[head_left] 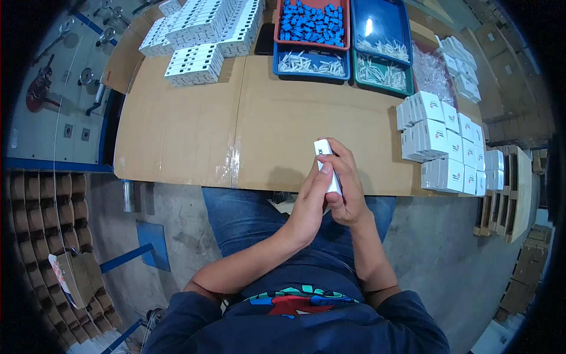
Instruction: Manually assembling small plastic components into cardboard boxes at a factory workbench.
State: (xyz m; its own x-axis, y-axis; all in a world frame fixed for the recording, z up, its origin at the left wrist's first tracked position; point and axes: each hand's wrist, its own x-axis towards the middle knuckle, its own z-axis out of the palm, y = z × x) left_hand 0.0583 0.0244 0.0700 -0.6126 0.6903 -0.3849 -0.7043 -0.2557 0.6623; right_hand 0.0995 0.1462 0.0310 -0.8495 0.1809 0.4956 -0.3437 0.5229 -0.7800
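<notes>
Gripping a small white box (328, 166) with both hands over the near table edge: right hand (348, 189) wraps it from behind, left hand (311, 200) fingers clamped on its front, steadying it. Finished white boxes (448, 147) stack right.

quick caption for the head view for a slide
Both hands, left hand and right hand, hold a small white box over a cardboard-topped table beside stacked white boxes.
</notes>
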